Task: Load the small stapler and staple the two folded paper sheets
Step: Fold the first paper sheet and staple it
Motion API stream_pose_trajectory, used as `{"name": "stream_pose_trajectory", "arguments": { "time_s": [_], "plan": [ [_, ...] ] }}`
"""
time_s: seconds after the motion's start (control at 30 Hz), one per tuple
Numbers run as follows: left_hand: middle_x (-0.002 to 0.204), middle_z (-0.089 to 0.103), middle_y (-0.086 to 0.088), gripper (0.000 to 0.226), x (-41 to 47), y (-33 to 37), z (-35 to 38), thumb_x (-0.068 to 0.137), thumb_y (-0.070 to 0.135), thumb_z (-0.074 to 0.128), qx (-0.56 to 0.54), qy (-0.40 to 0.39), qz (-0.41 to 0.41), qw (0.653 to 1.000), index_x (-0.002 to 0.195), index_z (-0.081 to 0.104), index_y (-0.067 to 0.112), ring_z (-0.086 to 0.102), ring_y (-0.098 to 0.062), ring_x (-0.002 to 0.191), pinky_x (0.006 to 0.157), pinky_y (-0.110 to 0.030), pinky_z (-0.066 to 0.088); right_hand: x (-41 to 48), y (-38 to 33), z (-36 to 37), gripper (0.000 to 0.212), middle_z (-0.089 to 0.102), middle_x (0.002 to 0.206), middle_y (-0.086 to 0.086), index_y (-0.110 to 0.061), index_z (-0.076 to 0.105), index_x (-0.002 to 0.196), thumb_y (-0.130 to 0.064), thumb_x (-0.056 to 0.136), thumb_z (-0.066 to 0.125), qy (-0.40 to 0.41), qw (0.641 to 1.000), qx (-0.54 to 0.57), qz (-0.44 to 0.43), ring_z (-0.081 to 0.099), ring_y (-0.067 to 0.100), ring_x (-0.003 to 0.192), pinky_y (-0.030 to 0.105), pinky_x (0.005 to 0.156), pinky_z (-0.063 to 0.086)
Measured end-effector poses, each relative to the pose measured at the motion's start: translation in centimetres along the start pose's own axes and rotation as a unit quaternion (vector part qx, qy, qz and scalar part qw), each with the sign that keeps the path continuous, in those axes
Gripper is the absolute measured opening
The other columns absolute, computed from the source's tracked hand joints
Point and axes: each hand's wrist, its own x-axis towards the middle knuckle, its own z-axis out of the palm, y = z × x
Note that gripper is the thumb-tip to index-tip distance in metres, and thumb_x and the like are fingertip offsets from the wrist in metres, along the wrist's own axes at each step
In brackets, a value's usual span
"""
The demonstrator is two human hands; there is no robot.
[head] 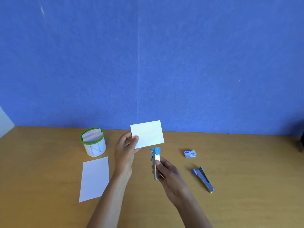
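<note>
Nearest, down and to the left of the small stapler (156,162): a white sheet (95,178) lying flat on the wooden table (49,186). To the right of the small stapler and a little nearer: a second stapler (203,179) on the table, blue end pointing away, upper arm lifted slightly from its base.

Right hand (168,172) wrapped round the rear half of the small stapler, fingers curled beneath, thumb pressed on its top. Held off the table, blue nose pointing away, just short of the lower edge of the folded paper (148,134) and seemingly not touching it.

Left hand (125,152) just left of the small stapler, pinching the folded paper's lower left corner between thumb and fingers, holding it up facing the camera. One sheet or two: cannot tell.

Farther right of the small stapler: a little staple box (190,153) on the table. Farther left: a white cup (95,146) with a green rim and a blue letter N, filled with folded papers (92,136). Behind everything, a blue wall (148,55).
</note>
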Motion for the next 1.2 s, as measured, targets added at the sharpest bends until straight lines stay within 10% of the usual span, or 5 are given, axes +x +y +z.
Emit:
{"name": "stream_pose_trajectory", "arguments": {
  "time_s": [0.37, 0.77, 1.2],
  "plan": [
    [0.088, 0.069, 0.005, 0.016, -0.7, 0.6, 0.0, 0.090, 0.012, 0.060, 0.008, -0.024, 0.019, 0.999, 0.097, 0.066, 0.024, 0.064, -0.008, 0.085, 0.067, -0.021, 0.052, 0.2, -2.6, 1.9, 0.035, 0.056, 0.078, -0.004, -0.009, 0.064, 0.113, -0.022, 0.081, 0.066, -0.014, 0.997, 0.069, -0.019, 0.056, 0.007, 0.072, 0.024, 0.074, 0.051],
    [0.082, 0.071, 0.020, 0.020, -1.7, 0.8, 0.4, 0.089, 0.014, 0.062, 0.093, -0.111, 0.067, 0.987, 0.100, 0.068, 0.030, 0.063, 0.007, 0.078, 0.062, -0.007, 0.046, 0.6, -3.9, 2.6, 0.029, 0.059, 0.063, -0.008, -0.016, 0.076, 0.073, -0.044, 0.072, 0.068, 0.021, 0.988, 0.146, -0.034, 0.051, 0.003, 0.057, 0.019, 0.060, 0.043],
    [0.093, 0.074, 0.009, 0.016, -2.3, 1.4, 0.7, 0.089, 0.009, 0.060, 0.059, -0.134, 0.073, 0.986, 0.099, 0.069, 0.017, 0.066, 0.000, 0.085, 0.069, -0.007, 0.046, 0.2, -3.6, 3.4, 0.036, 0.055, 0.070, -0.005, -0.022, 0.074, 0.093, -0.051, 0.075, 0.062, 0.096, 0.987, 0.021, -0.125, 0.042, 0.008, 0.064, 0.027, 0.064, 0.036]
  ]
}}
